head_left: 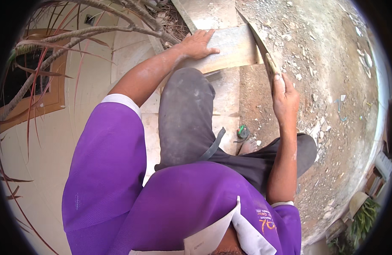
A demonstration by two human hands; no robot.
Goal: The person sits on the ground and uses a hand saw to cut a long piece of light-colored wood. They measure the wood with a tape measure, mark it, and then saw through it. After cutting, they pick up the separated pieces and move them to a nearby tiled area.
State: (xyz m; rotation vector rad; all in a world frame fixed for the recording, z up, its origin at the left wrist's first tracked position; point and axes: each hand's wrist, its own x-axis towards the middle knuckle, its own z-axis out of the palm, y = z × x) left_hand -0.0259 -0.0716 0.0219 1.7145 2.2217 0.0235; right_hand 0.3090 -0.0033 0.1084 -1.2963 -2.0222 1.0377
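A pale wooden board lies ahead of my raised left knee, its right end reaching out over the dirt ground. My left hand rests on the board's left part, fingers spread. In my right hand is the wooden handle of a handsaw, the fingers wrapped round it. The saw's long blade runs up and away along the board's right end. Whether its teeth touch the wood I cannot tell.
A green and black tape measure lies by my foot. Bare branches and red-brown leaves hang at the left, before a wall with a wood-framed window. Rubble is strewn over the ground at right. A leafy plant stands lower right.
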